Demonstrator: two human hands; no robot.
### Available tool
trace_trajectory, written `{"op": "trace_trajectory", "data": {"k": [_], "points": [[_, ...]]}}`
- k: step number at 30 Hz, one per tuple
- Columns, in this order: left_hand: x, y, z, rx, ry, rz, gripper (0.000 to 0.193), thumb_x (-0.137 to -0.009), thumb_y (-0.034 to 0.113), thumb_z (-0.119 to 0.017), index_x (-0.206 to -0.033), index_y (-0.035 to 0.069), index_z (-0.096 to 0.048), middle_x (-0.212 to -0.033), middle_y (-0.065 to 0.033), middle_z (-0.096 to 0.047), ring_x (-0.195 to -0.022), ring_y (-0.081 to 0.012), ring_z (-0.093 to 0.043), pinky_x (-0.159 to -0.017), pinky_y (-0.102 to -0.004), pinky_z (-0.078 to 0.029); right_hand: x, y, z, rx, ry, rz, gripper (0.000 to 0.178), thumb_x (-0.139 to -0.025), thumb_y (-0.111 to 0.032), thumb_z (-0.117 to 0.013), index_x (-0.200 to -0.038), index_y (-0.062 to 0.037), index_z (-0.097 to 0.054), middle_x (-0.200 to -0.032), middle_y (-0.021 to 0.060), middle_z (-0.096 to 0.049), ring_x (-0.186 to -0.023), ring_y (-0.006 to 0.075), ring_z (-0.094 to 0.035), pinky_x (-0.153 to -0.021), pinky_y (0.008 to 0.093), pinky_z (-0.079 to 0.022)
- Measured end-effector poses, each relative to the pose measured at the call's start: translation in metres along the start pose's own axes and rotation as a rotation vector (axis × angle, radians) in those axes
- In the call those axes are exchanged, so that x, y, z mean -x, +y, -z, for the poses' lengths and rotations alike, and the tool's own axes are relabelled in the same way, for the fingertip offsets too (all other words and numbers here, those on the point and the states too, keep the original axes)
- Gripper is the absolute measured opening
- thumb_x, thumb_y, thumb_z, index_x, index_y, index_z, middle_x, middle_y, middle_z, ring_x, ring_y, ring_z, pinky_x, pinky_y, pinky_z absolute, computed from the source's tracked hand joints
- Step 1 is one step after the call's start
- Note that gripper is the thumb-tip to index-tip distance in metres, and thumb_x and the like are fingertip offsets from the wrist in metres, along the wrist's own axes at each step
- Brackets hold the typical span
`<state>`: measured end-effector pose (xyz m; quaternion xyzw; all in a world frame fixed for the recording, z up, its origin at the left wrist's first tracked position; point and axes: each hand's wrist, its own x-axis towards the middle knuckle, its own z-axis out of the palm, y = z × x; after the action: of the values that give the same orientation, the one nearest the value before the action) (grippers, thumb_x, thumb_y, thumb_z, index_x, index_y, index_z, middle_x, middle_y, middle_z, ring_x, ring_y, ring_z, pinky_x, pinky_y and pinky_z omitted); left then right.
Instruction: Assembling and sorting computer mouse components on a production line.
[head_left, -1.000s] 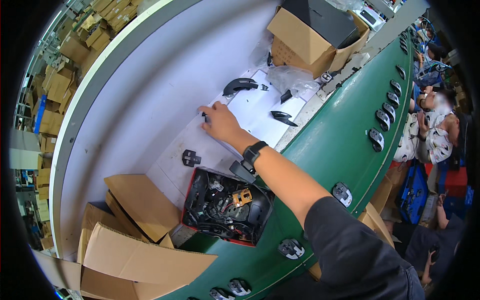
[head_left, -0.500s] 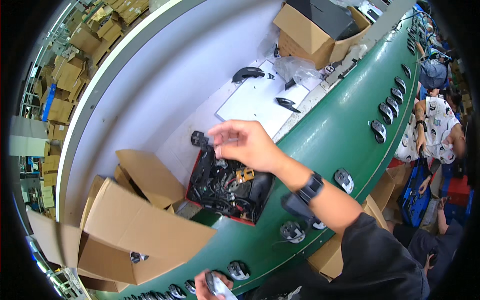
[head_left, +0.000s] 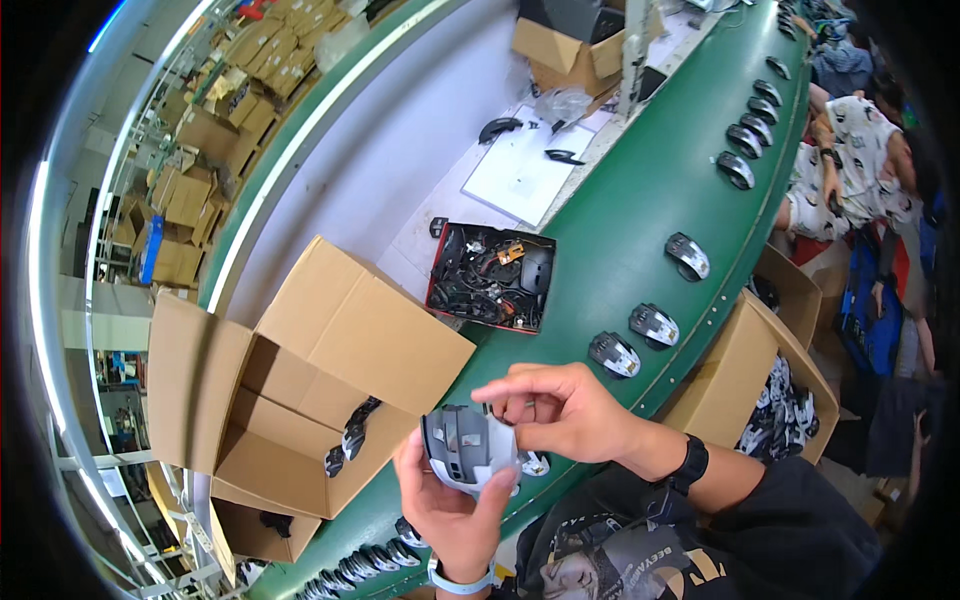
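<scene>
A grey-and-white computer mouse (head_left: 465,447) sits in my left hand (head_left: 450,525), whose fingers and thumb wrap round its sides. My right hand (head_left: 570,412) is at the mouse's right side, index finger reaching along its upper edge and the other fingers curled in. Whatever those fingers may pinch is too small or hidden to make out. Beyond my hands lies a red-edged box (head_left: 492,318) full of black parts, cables and an orange-yellow piece. Two similar mice, a near one (head_left: 614,354) and a farther one (head_left: 655,324), rest on the green belt to the right.
An open cardboard box (head_left: 290,425) with a few dark parts inside stands at the left. More mice line the green conveyor (head_left: 590,270). A white board (head_left: 520,175) carries black shells. Another carton (head_left: 715,385) holds many mouse parts at the right; co-workers sit beyond it.
My right hand has come back from above the parts box to the mouse. My left hand has lifted the mouse up from the lower edge. The whole view has shifted.
</scene>
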<state>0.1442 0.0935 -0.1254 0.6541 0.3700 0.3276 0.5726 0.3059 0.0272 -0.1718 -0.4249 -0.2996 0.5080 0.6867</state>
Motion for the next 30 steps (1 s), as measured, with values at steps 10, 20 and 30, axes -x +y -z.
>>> {"op": "trace_trajectory", "data": {"k": [10, 20, 30], "points": [[0.118, 0.035, 0.074, 0.830, -0.057, 0.413, 0.061, -0.091, 0.040, -0.049, -0.141, 0.007, -0.039, -0.130, -0.0119, -0.055, -0.118, -0.0275, -0.055, -0.097, -0.0446, -0.045, 0.121, -0.029, -0.139, 0.381, 0.208, 0.255, 0.024, -0.079, 0.004, -0.076, -0.100, 0.0016, -0.066, -0.092, 0.0081, -0.066, -0.085, 0.0139, -0.067, -0.071, 0.0286, -0.059], [0.201, 0.054, 0.134, 1.184, -0.264, 0.504, 0.054, -0.092, 0.042, -0.044, -0.133, 0.008, -0.052, -0.126, -0.0114, -0.059, -0.115, -0.0311, -0.056, -0.096, -0.0501, -0.043, 0.189, -0.043, -0.211, 0.623, 0.168, 0.284, 0.010, -0.086, -0.006, -0.072, -0.086, 0.0027, -0.067, -0.077, 0.0095, -0.065, -0.056, 0.0133, -0.065, -0.051, 0.0276, -0.050], [0.244, 0.053, 0.152, 0.837, -0.121, 0.161, 0.071, -0.084, 0.028, -0.065, -0.142, 0.003, -0.034, -0.136, -0.0135, -0.047, -0.126, -0.0262, -0.047, -0.109, -0.0425, -0.036, 0.205, -0.029, -0.260, 0.671, 0.186, 0.353, 0.009, -0.084, -0.003, -0.072, -0.091, 0.0026, -0.069, -0.084, 0.0112, -0.071, -0.066, 0.0176, -0.069, -0.062, 0.0271, -0.055]]}}
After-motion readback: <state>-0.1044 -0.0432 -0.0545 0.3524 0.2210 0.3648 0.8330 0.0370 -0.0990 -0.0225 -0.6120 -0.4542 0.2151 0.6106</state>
